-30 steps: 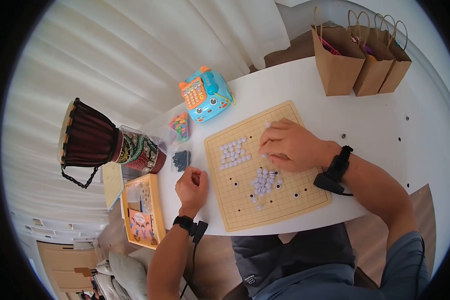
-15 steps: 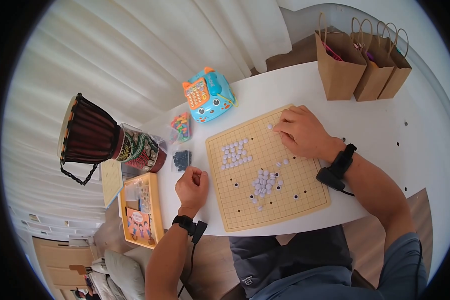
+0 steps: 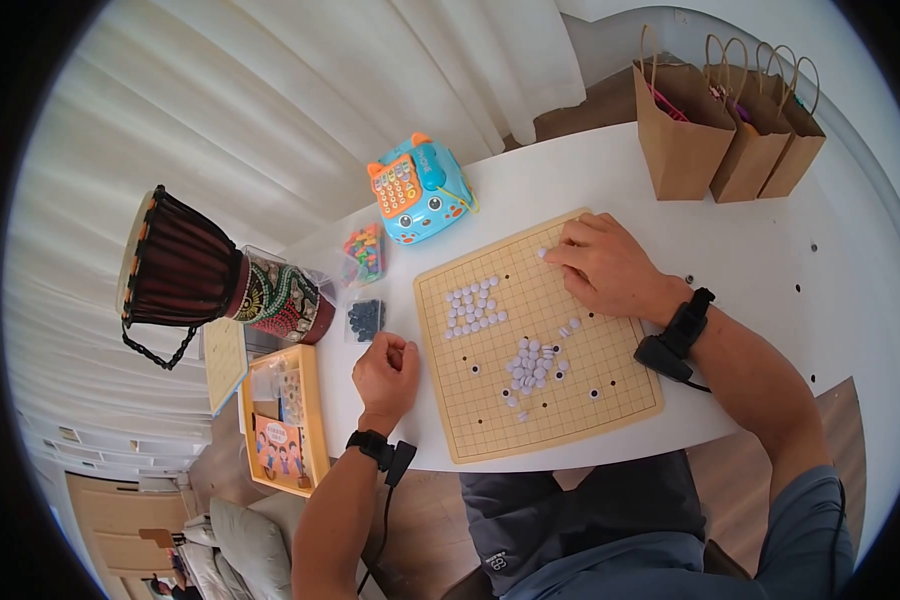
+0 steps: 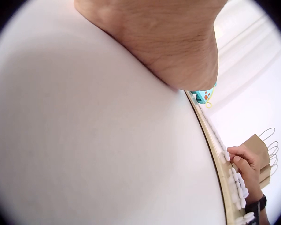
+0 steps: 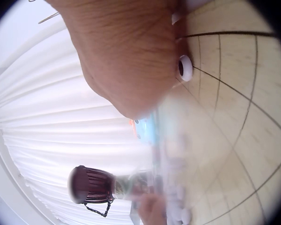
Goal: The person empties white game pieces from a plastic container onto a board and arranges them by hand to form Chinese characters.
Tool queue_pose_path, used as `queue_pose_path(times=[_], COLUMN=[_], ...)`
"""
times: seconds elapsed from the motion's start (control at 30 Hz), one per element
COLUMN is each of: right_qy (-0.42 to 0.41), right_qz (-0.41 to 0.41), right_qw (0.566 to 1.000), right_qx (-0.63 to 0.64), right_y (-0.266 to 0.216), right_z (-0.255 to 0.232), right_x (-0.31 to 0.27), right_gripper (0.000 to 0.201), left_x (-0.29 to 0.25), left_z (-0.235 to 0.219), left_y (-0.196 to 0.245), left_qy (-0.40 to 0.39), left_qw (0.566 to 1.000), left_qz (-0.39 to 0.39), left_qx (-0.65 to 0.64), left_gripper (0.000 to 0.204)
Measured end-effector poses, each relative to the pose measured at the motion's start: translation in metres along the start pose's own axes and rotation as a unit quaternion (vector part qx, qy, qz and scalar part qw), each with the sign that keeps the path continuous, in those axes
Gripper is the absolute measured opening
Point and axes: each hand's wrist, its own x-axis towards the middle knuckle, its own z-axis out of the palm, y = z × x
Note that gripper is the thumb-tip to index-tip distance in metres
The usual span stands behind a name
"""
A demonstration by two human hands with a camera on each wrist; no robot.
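In the head view a square wooden Go board (image 3: 450,425) lies on the white table, its grid partly covered by white stones. A block of white stones (image 3: 473,300) is on its left part, and a loose heap (image 3: 532,365) lies near the middle. Over the upper right part of the board, my right hand (image 3: 605,262) has bent fingers and pinches at a white stone (image 3: 542,253) with its fingertips. Beside the board's left edge my left hand (image 3: 386,375) rests loosely curled on the table, holding nothing. Several stones with dark centres (image 3: 560,376) lie around the heap.
A clear box of dark stones (image 3: 365,320) and a box of coloured pieces (image 3: 364,252) stand left of the board. Behind are a blue toy phone (image 3: 425,195) and paper bags (image 3: 680,140). A drum (image 3: 190,265) and a wooden tray (image 3: 315,425) are further left.
My right hand has moved from above the middle of the board up and right to the single white stone, uncovering a few stones right of the heap. My left hand stays put.
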Motion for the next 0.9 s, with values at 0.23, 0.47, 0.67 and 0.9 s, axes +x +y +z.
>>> queue_pose_path(times=[0.23,0.47,0.67,0.9], right_qy=[0.027,0.030,-0.104,-0.074], right_qz=[0.016,-0.014,-0.106,-0.078], right_qw=[0.999,0.998,0.978,0.992], right_qx=[0.032,0.051,0.145,0.072], right_y=[0.004,0.000,-0.015,-0.008], right_z=[0.002,-0.002,-0.011,0.000], right_x=[-0.001,0.000,0.003,-0.001], right_gripper=[0.016,0.009,0.017,0.013], left_x=[0.000,0.000,-0.001,0.000], left_z=[0.000,-0.001,0.000,0.000], left_y=[0.003,0.003,0.002,0.001], left_qy=[0.002,0.005,0.009,0.008], left_qw=[1.000,1.000,1.000,1.000], left_qz=[0.000,0.008,0.006,0.001], left_qx=[-0.015,-0.011,-0.010,-0.002], left_gripper=[0.014,0.015,0.015,0.015])
